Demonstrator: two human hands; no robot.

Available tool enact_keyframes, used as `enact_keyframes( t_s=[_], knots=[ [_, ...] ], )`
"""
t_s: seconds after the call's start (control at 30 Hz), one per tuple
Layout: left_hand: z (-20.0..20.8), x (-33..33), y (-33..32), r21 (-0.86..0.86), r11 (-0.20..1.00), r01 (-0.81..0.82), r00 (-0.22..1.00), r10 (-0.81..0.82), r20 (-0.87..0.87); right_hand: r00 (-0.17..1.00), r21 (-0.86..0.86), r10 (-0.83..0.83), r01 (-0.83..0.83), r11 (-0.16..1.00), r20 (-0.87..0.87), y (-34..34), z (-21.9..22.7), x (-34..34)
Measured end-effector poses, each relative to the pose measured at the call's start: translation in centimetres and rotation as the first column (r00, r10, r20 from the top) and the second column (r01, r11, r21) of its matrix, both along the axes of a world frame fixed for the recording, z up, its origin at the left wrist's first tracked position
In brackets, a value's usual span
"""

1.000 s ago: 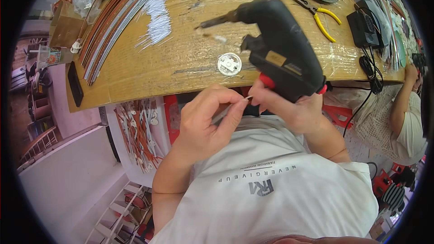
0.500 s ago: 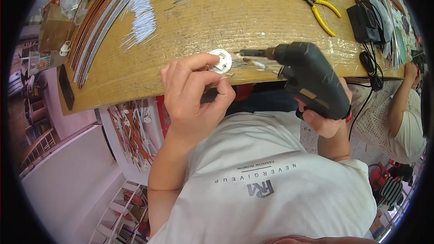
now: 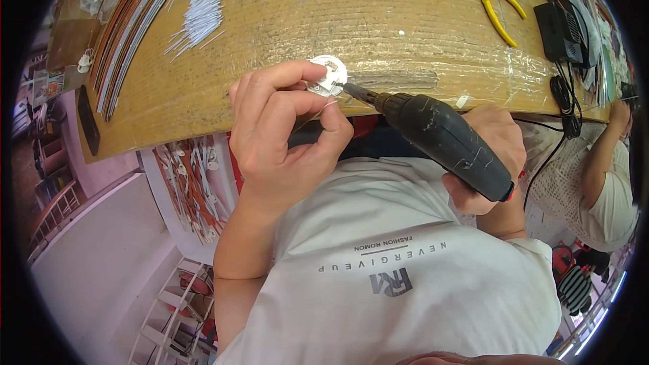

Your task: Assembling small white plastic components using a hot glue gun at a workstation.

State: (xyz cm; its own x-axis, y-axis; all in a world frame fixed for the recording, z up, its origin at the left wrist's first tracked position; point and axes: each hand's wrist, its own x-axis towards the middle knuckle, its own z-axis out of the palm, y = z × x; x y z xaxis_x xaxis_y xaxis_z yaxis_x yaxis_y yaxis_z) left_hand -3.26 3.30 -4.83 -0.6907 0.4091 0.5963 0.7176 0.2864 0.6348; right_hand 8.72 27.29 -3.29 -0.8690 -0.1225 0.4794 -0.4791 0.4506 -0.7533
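Observation:
Between the thumb and fingers of my left hand (image 3: 280,122) is a small round white plastic part (image 3: 331,71) with metal contacts, held just above the table's near edge. A thin pale wire (image 3: 327,106) shows at the same fingertips. My right hand (image 3: 497,155) grips a black power screwdriver (image 3: 443,135), partly hidden behind its body. The tool points left, and its tip meets or nearly meets the right side of the round part; exact contact is too small to tell.
On the wooden table (image 3: 304,20) lie white wires (image 3: 203,10), brown and grey wire bundles (image 3: 135,20), yellow-handled pliers (image 3: 497,10) and a black power adapter (image 3: 558,30) with its cable. A tray of wired parts (image 3: 193,189) sits below, left. Another person's arm (image 3: 602,162) is at right.
The screwdriver has swung left and its tip has come to the round part. My left hand keeps hold of the part. The view has shifted slightly, with the table's contents higher in the picture.

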Motion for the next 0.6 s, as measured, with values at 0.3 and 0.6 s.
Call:
enact_keyframes(
  t_s=[0.3,0.6],
  knots=[
    [0.06,0.12,0.10,0.008,1.000,-0.018,0.999,0.017,0.027,0.999,0.021,-0.050,0.050,0.999,-0.020,-0.38,-0.01,0.13],
    [0.28,0.01,-0.33,-0.015,0.997,0.070,0.997,-0.069,0.037,0.996,0.048,-0.078,0.079,0.996,-0.031,-0.45,-0.25,0.37]
  ],
)
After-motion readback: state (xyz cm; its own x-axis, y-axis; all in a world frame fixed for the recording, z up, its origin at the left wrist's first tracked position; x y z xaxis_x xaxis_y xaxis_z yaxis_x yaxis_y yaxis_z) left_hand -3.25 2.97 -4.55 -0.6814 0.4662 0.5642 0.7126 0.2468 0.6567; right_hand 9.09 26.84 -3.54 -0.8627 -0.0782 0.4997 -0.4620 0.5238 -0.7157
